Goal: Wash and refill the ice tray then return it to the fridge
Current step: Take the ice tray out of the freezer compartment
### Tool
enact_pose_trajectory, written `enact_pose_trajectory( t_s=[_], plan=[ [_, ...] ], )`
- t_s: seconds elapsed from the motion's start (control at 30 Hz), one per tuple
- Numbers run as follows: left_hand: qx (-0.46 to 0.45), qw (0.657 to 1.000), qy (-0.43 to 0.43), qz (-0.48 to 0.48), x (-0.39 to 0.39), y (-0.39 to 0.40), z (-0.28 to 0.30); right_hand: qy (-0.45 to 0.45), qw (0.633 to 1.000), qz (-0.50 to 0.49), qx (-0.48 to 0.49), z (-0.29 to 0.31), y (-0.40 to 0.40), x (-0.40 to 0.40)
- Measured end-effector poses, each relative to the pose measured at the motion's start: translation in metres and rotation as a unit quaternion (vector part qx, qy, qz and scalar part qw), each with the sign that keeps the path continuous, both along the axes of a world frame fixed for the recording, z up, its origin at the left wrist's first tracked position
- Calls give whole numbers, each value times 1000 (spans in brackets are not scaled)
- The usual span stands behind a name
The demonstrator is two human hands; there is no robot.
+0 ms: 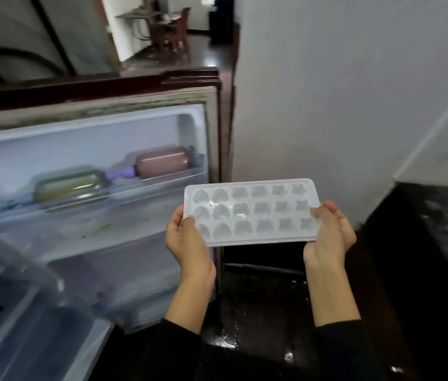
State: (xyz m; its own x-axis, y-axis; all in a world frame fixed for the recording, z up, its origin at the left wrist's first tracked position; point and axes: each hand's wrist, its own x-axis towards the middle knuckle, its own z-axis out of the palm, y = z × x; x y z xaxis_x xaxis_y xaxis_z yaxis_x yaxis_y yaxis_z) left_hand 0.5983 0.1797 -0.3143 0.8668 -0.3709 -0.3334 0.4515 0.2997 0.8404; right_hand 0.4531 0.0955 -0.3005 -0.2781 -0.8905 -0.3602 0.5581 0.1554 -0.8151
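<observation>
I hold a white plastic ice tray (250,210) level in front of me, with heart, flower and star shaped cells. My left hand (185,237) grips its left end, thumb on top. My right hand (330,231) grips its right end, fingers curled over the rim. The tray hangs just to the right of the open fridge door (93,171). Whether the cells hold water or ice is unclear.
The door shelf (162,182) carries a pink bottle (162,162) lying down, a purple item and a greenish container (71,187). The fridge interior (11,325) shows at lower left. A dark counter (423,243) stands at right, a white wall behind, a dark wet floor below.
</observation>
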Motion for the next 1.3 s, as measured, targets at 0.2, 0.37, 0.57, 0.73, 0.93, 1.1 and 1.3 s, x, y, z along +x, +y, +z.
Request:
enact_pose_trajectory(
  t_s=[0.2, 0.37, 0.57, 0.73, 0.93, 1.1, 1.3],
  plan=[
    [-1, 989, 3, -145, -34, -49, 3, -18, 990, -139, -18, -2, -5, -52],
    [8, 967, -5, -255, -74, -72, -1, -15, 974, -228, -8, -14, 4, -98],
    [26, 928, -1, -373, -133, -90, -1, -29, 949, -314, 8, -17, 22, -159],
    [25, 899, 3, -438, -194, -95, 4, -33, 925, -378, 8, -11, 35, -217],
    [23, 874, 0, -485, -274, -98, 9, 5, 908, -418, -1, -4, 54, -291],
    [25, 857, -1, -515, -333, -95, 6, 24, 892, -451, -9, -8, 68, -348],
    [40, 830, 26, -556, -388, -94, 5, 18, 872, -490, 5, -19, 74, -397]
  ],
)
